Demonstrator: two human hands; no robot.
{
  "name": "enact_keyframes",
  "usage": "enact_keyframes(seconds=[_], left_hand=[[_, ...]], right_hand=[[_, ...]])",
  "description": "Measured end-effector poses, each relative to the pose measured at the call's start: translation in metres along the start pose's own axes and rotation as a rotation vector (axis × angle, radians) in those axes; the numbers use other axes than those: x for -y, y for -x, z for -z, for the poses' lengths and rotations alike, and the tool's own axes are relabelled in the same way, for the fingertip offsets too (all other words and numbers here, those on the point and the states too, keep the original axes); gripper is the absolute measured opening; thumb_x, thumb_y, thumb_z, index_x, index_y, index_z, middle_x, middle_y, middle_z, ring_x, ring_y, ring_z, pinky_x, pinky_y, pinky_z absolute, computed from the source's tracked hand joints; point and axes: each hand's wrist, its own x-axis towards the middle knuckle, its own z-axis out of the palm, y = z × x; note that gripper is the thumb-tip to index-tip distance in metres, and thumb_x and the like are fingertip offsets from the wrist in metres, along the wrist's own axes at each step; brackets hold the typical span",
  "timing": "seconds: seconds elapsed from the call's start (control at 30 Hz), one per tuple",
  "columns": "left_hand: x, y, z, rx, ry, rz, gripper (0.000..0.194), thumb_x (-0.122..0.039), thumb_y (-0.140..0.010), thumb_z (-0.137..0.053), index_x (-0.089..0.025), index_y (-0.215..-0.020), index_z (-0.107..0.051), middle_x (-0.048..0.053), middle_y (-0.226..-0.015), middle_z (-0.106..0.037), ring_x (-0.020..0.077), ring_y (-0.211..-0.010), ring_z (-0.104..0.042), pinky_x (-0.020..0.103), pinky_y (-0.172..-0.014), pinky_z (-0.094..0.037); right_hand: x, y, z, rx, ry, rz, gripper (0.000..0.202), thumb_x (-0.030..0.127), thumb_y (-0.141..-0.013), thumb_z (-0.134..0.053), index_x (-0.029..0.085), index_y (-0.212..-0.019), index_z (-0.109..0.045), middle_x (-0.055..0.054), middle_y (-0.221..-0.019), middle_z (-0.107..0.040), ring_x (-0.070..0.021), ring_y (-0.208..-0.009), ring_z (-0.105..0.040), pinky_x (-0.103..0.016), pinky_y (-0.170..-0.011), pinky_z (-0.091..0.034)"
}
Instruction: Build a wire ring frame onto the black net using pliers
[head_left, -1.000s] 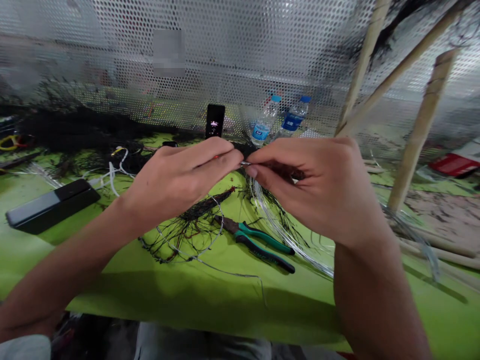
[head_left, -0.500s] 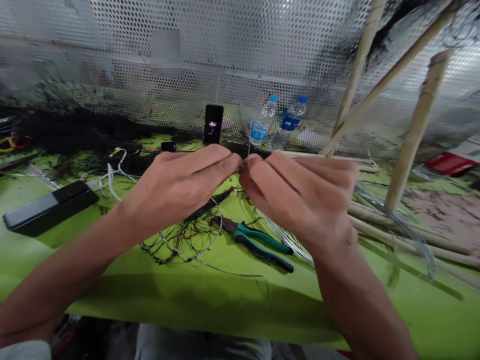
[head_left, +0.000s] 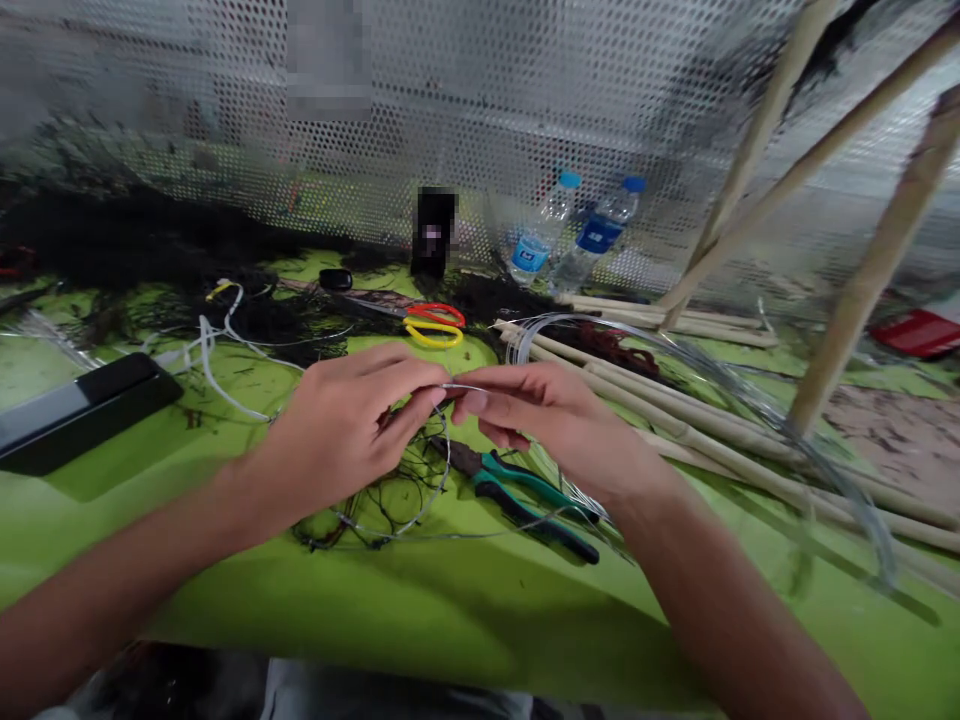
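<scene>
My left hand [head_left: 352, 415] pinches a thin grey wire [head_left: 448, 455] between thumb and fingertips above the middle of the table. The wire's short end points right, against the fingers of my right hand [head_left: 559, 420], which are curled together around it. Below, the wire bends in a loop over a tangle of dark, thin strands [head_left: 386, 505]. Pliers [head_left: 517, 490] with green and black handles lie under and beside my right hand, their jaws close to the loop. My palms and some fingertips are hidden.
Scissors [head_left: 435, 325] with red and yellow handles lie behind my hands. A phone [head_left: 431, 235] and two water bottles [head_left: 540, 235] stand against the perforated sheet. A black-and-grey box [head_left: 90, 410] with a white cable is left; bamboo poles [head_left: 697, 440] and coiled clear wire lie right.
Both hands have come lower and nearer to me, and the scissors behind them now show. My right hand has turned, its thumb now in view. The wire end has swung from upright to nearly level.
</scene>
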Motion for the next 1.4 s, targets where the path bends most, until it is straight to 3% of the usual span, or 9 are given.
enact_keyframes(seconds=[0.17,0.37,0.6,0.77,0.9,0.97,1.1,1.27,1.4], left_hand=[[0.006,0.004,-0.005,-0.053,-0.02,0.037,0.013,-0.022,-0.105,-0.057,-0.028,-0.107,-0.068,0.001,-0.095,-0.078,0.0157,-0.084,-0.075,0.027,-0.07,-0.058],[0.006,-0.004,-0.003,-0.021,-0.01,0.037,0.015,-0.02,-0.105,-0.055,-0.026,-0.111,-0.067,0.001,-0.09,-0.077,0.0141,-0.074,-0.071,0.026,-0.066,-0.055],[-0.016,-0.034,0.023,-0.018,0.137,0.147,0.006,-0.022,-0.101,-0.064,-0.022,-0.099,-0.07,-0.005,-0.078,-0.076,0.0087,-0.058,-0.063,0.021,-0.059,-0.05],[-0.043,-0.03,0.049,0.054,0.365,0.285,0.009,-0.025,-0.1,-0.065,-0.024,-0.096,-0.073,-0.008,-0.069,-0.07,0.0069,-0.051,-0.053,0.02,-0.045,-0.038],[-0.052,0.001,0.038,0.145,0.563,0.4,0.014,-0.03,-0.102,-0.061,-0.023,-0.097,-0.073,-0.005,-0.069,-0.067,0.0077,-0.051,-0.051,0.02,-0.041,-0.033],[-0.048,0.018,0.023,0.233,0.635,0.484,0.019,-0.034,-0.103,-0.059,-0.021,-0.098,-0.072,-0.003,-0.072,-0.067,0.0076,-0.052,-0.05,0.019,-0.044,-0.034],[-0.031,0.033,-0.009,0.407,0.813,0.674,0.025,-0.04,-0.101,-0.058,-0.018,-0.099,-0.068,-0.002,-0.074,-0.065,0.0071,-0.055,-0.05,0.018,-0.049,-0.036],[-0.015,0.029,-0.033,0.485,1.092,0.883,0.023,-0.039,-0.097,-0.059,-0.016,-0.095,-0.06,-0.005,-0.066,-0.058,0.0028,-0.041,-0.033,0.017,-0.039,-0.024],[-0.013,0.028,-0.039,0.526,1.17,0.975,0.022,-0.036,-0.097,-0.058,-0.016,-0.089,-0.057,-0.006,-0.064,-0.057,0.0011,-0.039,-0.032,0.015,-0.038,-0.02]], right_hand=[[0.01,-0.014,0.006,0.038,-0.041,-0.07,0.025,0.041,-0.086,-0.08,0.018,-0.094,-0.086,-0.003,-0.077,-0.072,-0.0101,-0.06,-0.047,-0.025,-0.055,-0.037],[0.025,-0.02,0.016,0.035,-0.006,-0.054,0.026,0.041,-0.084,-0.083,0.019,-0.097,-0.087,-0.001,-0.076,-0.071,-0.0101,-0.061,-0.048,-0.026,-0.056,-0.037],[0.058,-0.004,0.023,0.058,-0.026,-0.086,0.028,0.04,-0.087,-0.082,0.016,-0.101,-0.084,0.008,-0.056,-0.044,-0.0063,-0.049,-0.033,-0.024,-0.043,-0.021],[0.088,0.019,0.022,0.221,-0.065,-0.174,0.021,0.035,-0.093,-0.077,0.016,-0.102,-0.082,0.002,-0.064,-0.068,-0.0078,-0.045,-0.053,-0.022,-0.042,-0.04],[0.057,0.03,0.018,0.372,-0.11,-0.271,0.032,0.039,-0.096,-0.075,0.019,-0.121,-0.08,-0.004,-0.089,-0.08,-0.0105,-0.059,-0.066,-0.024,-0.058,-0.052],[0.028,0.029,0.016,0.359,-0.119,-0.264,0.035,0.042,-0.093,-0.078,0.019,-0.119,-0.082,-0.006,-0.1,-0.08,-0.0111,-0.071,-0.066,-0.023,-0.062,-0.05],[-0.016,0.018,0.013,0.298,-0.105,-0.286,0.031,0.04,-0.086,-0.082,0.018,-0.108,-0.085,-0.006,-0.099,-0.078,-0.0121,-0.075,-0.058,-0.025,-0.064,-0.044],[-0.028,0.005,0.011,0.18,-0.073,-0.338,0.021,0.036,-0.08,-0.082,0.021,-0.095,-0.085,-0.003,-0.088,-0.076,-0.014,-0.076,-0.057,-0.028,-0.066,-0.039],[-0.039,0.002,0.006,0.084,-0.108,-0.371,0.025,0.036,-0.076,-0.084,0.023,-0.097,-0.085,-0.001,-0.083,-0.075,-0.0148,-0.075,-0.058,-0.029,-0.066,-0.039]])
